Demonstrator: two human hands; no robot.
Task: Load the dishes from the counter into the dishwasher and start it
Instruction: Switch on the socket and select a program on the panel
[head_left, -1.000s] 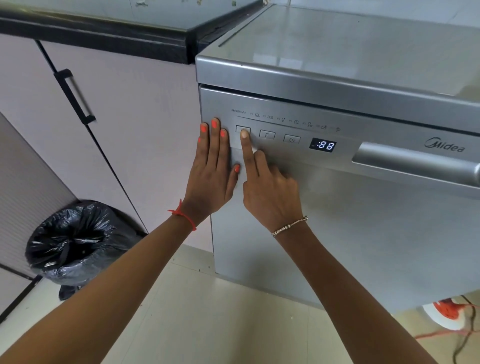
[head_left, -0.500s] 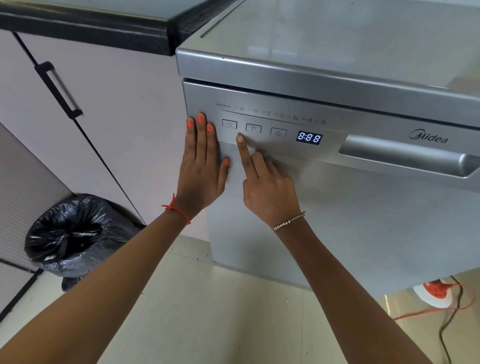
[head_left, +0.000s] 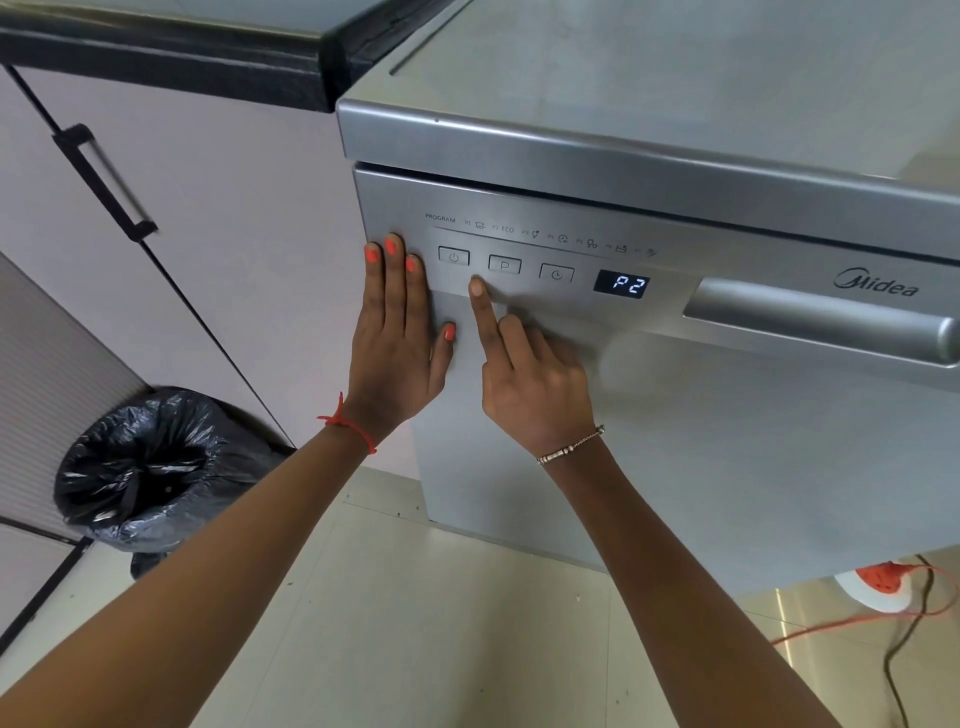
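The dishwasher (head_left: 675, 415) beside the counter (head_left: 156, 57) stood shut, its display (head_left: 622, 284) reading P2, so loading looked finished and only starting remained. The left hand (head_left: 397, 332) lay flat on the door's edge. The right hand (head_left: 530, 374), forefinger straight and the others curled, pointed just below the buttons (head_left: 504, 265).
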